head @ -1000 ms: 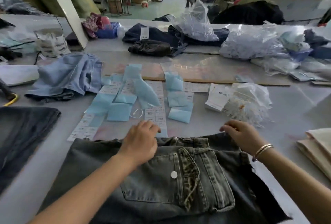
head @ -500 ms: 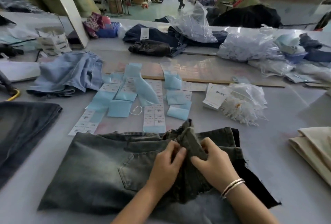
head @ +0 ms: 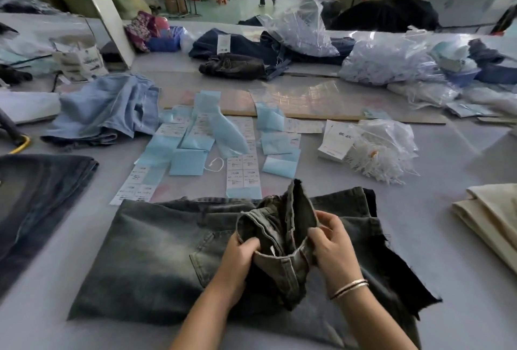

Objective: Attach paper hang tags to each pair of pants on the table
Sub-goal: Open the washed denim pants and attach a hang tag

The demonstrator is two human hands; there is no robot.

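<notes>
Grey washed pants flat on table, waistband bunched upward; white hang tags stacked beyond.

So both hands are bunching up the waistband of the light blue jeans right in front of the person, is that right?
Not quite. In the head view the left hand and right hand do grip a bunched waistband, but it belongs to the grey washed jeans. The light blue jeans lie untouched farther back on the left.

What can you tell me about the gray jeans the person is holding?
The gray jeans are faded denim, paler in the middle and darker at the edges. They lie flat on the gray table, right in front of the person. A back pocket shows. The waistband is bunched and lifted up, gripped by the left hand and the right hand. A frayed dark edge sticks out on the right.
</notes>
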